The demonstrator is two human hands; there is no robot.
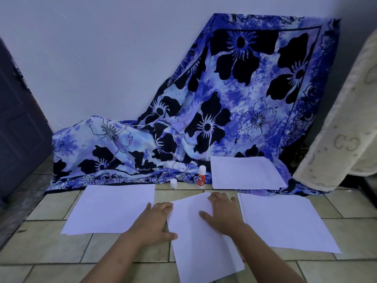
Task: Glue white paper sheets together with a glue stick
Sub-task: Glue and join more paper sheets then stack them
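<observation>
Nearest the viewer, a tilted white sheet [202,248] is laid on the tiled floor [51,248], with its far corner turned towards 12 o'clock. The right hand [221,214] is laid flat on the sheet's upper part, palm down, with the fingers straight and spread and nothing held. The left hand [157,219] is set against the sheet's edge at 9 o'clock. Its thumb is laid at that edge and its fingertips meet the paper higher up, but whether the edge is pinched or only touched cannot be told. At 9 o'clock from the hands, a single white sheet [110,209] is spread flat on the tiles, just beside the left hand. At 3 o'clock, a stack of white sheets [285,219] is placed, its layered edges visible on the side nearest the right hand. Beyond the hands, at 12 o'clock, the glue stick [201,177] is stood upright and uncapped at the hem of a blue flowered cloth [224,99]. Its white cap [173,183] is set on the floor at 11 o'clock, near the stick but apart from it. At 1 o'clock, another pile of white paper [244,172] is rested on the cloth, just beside the glue stick. The cloth is draped up against the pale wall [91,48] behind. A cream patterned blanket [338,127] is hung at 2 o'clock, and a dark door [18,119] is seen at 10 o'clock.
</observation>
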